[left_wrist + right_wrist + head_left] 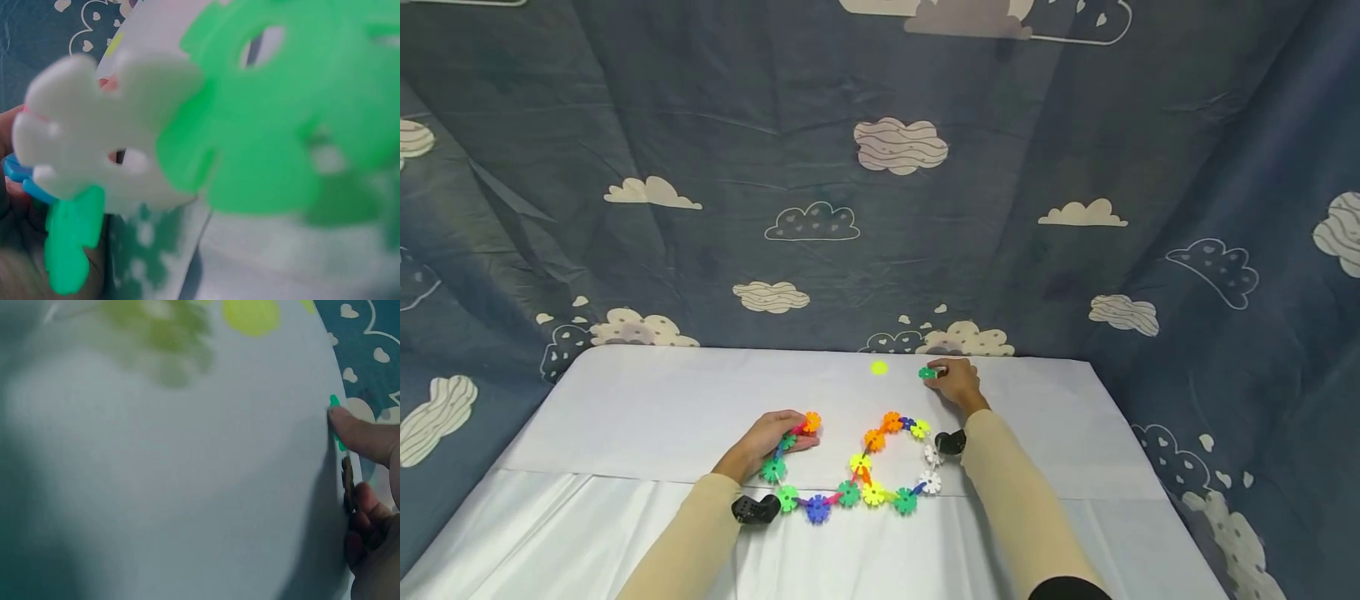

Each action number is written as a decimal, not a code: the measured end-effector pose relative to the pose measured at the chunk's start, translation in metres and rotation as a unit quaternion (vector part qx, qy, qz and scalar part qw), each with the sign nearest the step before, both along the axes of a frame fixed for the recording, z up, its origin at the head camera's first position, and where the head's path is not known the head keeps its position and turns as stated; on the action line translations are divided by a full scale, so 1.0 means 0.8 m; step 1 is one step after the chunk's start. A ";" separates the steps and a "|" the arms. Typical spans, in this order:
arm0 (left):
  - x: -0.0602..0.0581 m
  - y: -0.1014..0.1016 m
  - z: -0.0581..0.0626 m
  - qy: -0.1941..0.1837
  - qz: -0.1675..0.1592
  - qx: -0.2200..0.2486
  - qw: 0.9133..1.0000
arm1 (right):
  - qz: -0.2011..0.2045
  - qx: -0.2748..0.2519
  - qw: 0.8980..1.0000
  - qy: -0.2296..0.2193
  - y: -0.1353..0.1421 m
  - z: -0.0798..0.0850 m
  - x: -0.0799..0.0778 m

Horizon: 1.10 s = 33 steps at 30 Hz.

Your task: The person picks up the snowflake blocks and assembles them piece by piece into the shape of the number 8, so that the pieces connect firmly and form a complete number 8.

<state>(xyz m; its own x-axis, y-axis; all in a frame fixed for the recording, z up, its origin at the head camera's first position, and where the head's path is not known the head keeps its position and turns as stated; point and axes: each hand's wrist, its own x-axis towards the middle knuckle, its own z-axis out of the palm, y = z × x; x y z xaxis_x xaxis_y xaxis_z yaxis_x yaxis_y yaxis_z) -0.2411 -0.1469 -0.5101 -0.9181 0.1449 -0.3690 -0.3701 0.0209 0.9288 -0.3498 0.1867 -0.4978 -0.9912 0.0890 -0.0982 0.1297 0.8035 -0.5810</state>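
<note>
A chain of linked, notched plastic flower discs curves over the white table and forms a loop at its right part. My left hand grips the chain's left end, near an orange disc. Up close in the left wrist view are a green disc and a white disc, with a blue disc partly hidden by the fingers. Toward the table's far edge, my right hand pinches a loose green disc between thumb and fingers. A dark brownish piece shows by those fingers; its kind is unclear.
A single yellow disc lies near the far edge, left of the right hand. The white-covered table is bordered by a dark cloud-print curtain. Black camera mounts sit on both wrists, close to the chain.
</note>
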 end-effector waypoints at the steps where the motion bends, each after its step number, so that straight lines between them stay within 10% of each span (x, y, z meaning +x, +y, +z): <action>1: 0.000 0.001 0.000 -0.004 0.001 0.001 1.000 | -0.003 0.006 1.000 0.000 0.000 -0.001 0.001; 11: 0.000 0.005 -0.002 -0.013 -0.001 0.004 1.000 | 0.007 0.036 0.998 0.043 -0.003 0.007 0.009; 20: 0.001 0.001 -0.001 0.006 0.003 -0.028 1.000 | 0.055 -0.094 0.993 0.048 -0.006 0.012 0.022; 33: -0.003 0.000 -0.004 0.006 0.000 -0.054 0.999 | 0.167 -0.274 0.947 0.030 -0.099 0.036 0.100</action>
<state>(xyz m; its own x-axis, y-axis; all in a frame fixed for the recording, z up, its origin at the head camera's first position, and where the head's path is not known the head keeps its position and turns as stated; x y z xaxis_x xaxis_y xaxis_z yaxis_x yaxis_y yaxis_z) -0.2435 -0.1468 -0.5136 -0.9226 0.1048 -0.3713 -0.3588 0.1206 0.9256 -0.2695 0.1077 -0.4692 -0.9605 -0.2778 0.0184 -0.1244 0.3690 -0.9211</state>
